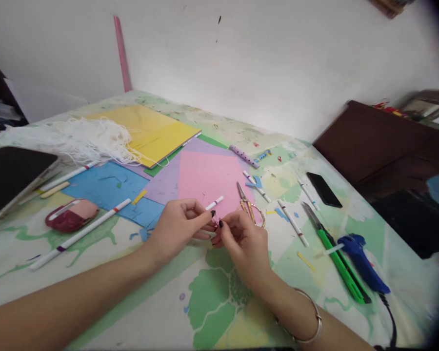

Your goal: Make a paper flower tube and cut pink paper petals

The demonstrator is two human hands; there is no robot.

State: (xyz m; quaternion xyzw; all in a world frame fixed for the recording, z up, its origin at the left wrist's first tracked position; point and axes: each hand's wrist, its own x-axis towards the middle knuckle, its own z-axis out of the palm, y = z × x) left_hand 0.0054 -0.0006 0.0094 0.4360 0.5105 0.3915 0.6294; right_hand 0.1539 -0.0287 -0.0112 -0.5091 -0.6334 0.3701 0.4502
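Note:
My left hand (179,225) and my right hand (243,241) meet over the near edge of a pink paper sheet (208,178). Both pinch a small white rolled paper stick (215,203) with a red band, whose far end sticks out above my left fingers. The fingertips of both hands are pressed together at one spot, and what lies between them is too small to make out. Gold-handled scissors (249,207) lie just right of my right hand. A metal bangle (309,321) circles my right wrist.
Yellow (149,131), blue (106,187) and purple (166,183) sheets cover the table's middle. White thread (80,139), a dark tablet (10,175) and a maroon case (72,214) lie left. A green cutter (338,261), a blue glue gun (364,263) and a phone (324,189) lie right, with several paper sticks around.

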